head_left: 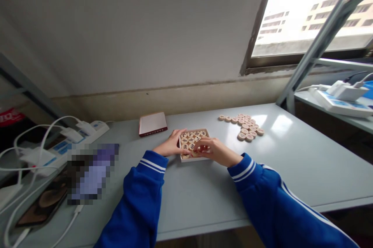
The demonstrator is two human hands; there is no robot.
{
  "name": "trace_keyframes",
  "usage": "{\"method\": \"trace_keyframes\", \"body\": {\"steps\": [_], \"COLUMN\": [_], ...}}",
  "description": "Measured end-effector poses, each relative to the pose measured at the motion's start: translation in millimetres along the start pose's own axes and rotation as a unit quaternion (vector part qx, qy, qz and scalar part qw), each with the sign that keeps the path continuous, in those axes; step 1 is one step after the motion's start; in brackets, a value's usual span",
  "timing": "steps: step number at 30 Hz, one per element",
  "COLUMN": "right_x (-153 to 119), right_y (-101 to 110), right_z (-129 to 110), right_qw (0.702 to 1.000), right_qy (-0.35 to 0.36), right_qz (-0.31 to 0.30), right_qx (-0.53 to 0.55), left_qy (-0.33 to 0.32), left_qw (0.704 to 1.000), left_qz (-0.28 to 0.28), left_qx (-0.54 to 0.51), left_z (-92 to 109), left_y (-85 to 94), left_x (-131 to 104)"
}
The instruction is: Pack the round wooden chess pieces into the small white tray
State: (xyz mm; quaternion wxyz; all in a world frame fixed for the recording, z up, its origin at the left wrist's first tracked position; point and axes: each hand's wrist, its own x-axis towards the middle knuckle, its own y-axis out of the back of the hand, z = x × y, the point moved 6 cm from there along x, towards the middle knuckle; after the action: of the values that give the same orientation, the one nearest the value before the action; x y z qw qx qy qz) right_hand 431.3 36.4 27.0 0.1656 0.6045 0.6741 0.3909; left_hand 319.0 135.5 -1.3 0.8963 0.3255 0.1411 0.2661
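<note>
A shallow open box (197, 159) stands on the table, holding rows of round wooden Chinese chess pieces (190, 134) with dark characters. My left hand (170, 145) grips the box at its left side, fingers along the far corner and thumb near the front. Over the front right part of the box, my right hand (214, 149) has its fingertips pinched on a Chinese chess piece (195, 153). That hand covers the box's right front corner and whatever lies under it. More loose pieces (249, 125) lie in a cluster to the right, lying flat on the table.
The box's lid (153, 123) lies at the back left of the grey table (291, 162). Left of my arm are a phone (43, 201), a pixelated purple object (96, 170) and a power strip (64, 147) with white cables. A metal post (305, 54) rises at the right.
</note>
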Motion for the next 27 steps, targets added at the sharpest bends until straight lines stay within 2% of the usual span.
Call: {"method": "trace_keyframes", "body": {"steps": [7,11,14,17,18,20,22,24,27], "right_x": [1,2,1,-8,-14,-31,-49,-63,-69], "right_y": [-3,-6,1,30,45,75,94,103,107], "right_z": [1,-3,-3,13,21,41,65,84,94], "right_qw": [1.0,0.999,0.998,0.986,0.97,0.92,0.886,0.88,0.888], "right_qy": [0.027,0.052,0.055,-0.015,-0.054,-0.141,-0.223,-0.265,-0.255], "right_qz": [-0.007,-0.004,0.005,0.062,0.095,0.16,0.161,0.139,0.146], "right_qx": [-0.01,-0.007,-0.029,-0.152,-0.215,-0.33,-0.373,-0.369,-0.352], "left_qy": [0.009,0.02,0.033,0.048,0.049,0.045,0.041,0.039,0.038], "left_qw": [1.0,1.0,0.999,0.997,0.996,0.996,0.996,0.996,0.997], "left_qz": [-0.008,0.007,0.022,0.034,0.035,0.033,0.029,0.026,0.023], "left_qx": [-0.001,0.009,0.022,0.052,0.061,0.07,0.071,0.071,0.07], "left_z": [0,2,3,2,2,2,1,1,1], "left_y": [2.2,0.3,-3.9,-7.5,-8.2,-9.1,-9.1,-8.4,-7.6], "left_x": [-2,-1,0,1,1,1,1,1,2]}}
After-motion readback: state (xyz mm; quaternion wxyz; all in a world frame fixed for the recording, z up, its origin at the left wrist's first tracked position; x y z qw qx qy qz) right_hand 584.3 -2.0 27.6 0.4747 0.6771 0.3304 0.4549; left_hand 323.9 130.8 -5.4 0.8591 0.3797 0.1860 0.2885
